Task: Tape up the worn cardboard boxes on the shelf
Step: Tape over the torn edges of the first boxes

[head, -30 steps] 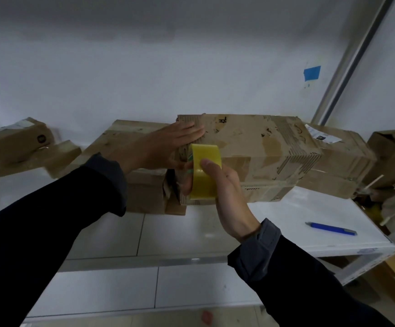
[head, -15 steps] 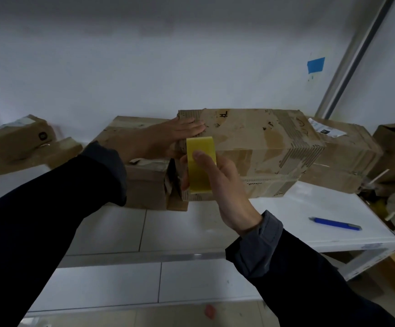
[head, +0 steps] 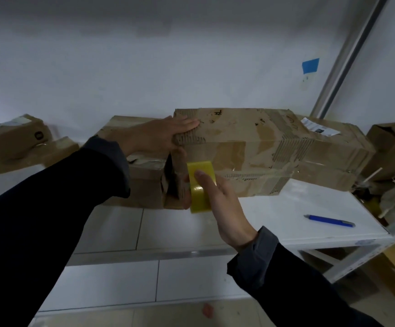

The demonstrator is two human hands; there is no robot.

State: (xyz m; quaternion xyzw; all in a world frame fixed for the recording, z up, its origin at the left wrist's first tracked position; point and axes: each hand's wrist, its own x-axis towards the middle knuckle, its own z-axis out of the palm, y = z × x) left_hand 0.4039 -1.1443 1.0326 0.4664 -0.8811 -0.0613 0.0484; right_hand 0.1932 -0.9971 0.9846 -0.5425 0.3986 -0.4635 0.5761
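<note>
Worn box (head: pixel 250 147) at frame centre, on white shelf (head: pixel 286 215). Left hand (head: pixel 161 135) flat, fingers straight, pressing box top corner. Right hand (head: pixel 217 197) gripping yellow tape roll (head: pixel 200 187) at box's near-left end. Risks: tape wrinkling over torn corrugation; box sliding if left-hand pressure slackens.

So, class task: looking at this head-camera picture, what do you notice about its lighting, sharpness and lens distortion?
Head view: dim, even light; dark sleeves lose detail. The shelf upright leans from wide-angle distortion. The yellow tape roll in the right hand is fairly sharp; the blue pen and edge boxes look softer.
</note>
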